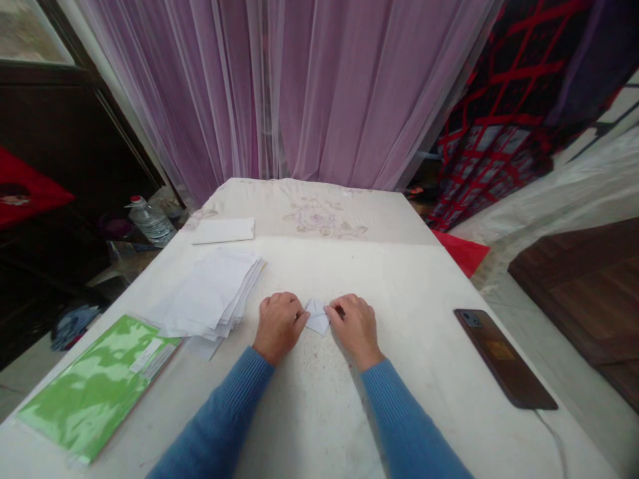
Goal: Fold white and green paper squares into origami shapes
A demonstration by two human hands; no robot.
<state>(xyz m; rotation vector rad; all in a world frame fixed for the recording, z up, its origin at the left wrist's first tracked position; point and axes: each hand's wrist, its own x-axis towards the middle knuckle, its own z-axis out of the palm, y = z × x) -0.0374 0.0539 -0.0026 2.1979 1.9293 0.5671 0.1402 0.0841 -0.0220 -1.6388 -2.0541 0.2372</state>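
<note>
A small folded piece of white paper [317,317] lies on the white table [319,399], its edges pinched between both hands. My left hand [279,326] holds its left side, and my right hand [353,330] holds its right side. Part of the paper is hidden by my fingers. To the left of my left hand is a loose stack of white paper sheets [210,296], not touching it. A green plastic-wrapped packet [94,389] lies at the table's near left.
A dark smartphone [504,358] lies face down at the right, with a cable [554,432] trailing from it. A white paper sheet [223,231] rests farther back on a floral cloth [314,216]. A plastic water bottle [150,221] stands beyond the left edge, and a purple curtain [279,86] hangs behind.
</note>
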